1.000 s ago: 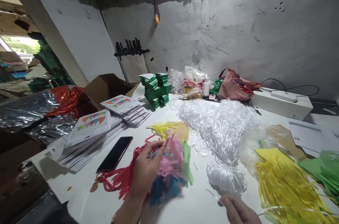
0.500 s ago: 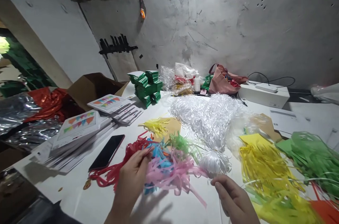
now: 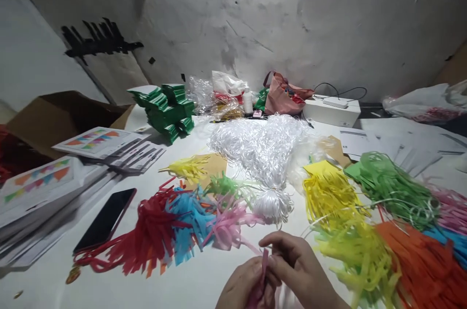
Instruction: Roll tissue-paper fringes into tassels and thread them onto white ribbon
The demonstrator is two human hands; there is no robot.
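Note:
My left hand [image 3: 242,284] is closed round a pink tissue paper strip [image 3: 263,272] low in the middle of the head view. Against it, my right hand [image 3: 301,265] pinches the same strip with thumb and fingers. Part of the strip is hidden inside my hands. Just beyond them lies a pink tassel [image 3: 231,224], with a thin tail trailing toward my fingers. To its left are a blue tassel [image 3: 189,224] and a red tassel [image 3: 153,224]. A white bundle of shiny string [image 3: 272,204] sits behind my right hand.
At left lie a phone [image 3: 105,219] and stacks of printed cards [image 3: 98,143]. Green folded paper pieces [image 3: 164,109] are piled behind. Yellow fringe [image 3: 332,192], green fringe [image 3: 394,190] and orange fringe [image 3: 426,260] spread at right. A white box [image 3: 332,112] stands by the wall.
My left hand has moved right, away from the tassels, to meet my right hand at the pink strip. The pink tassel now rests on the table. The view has shifted right.

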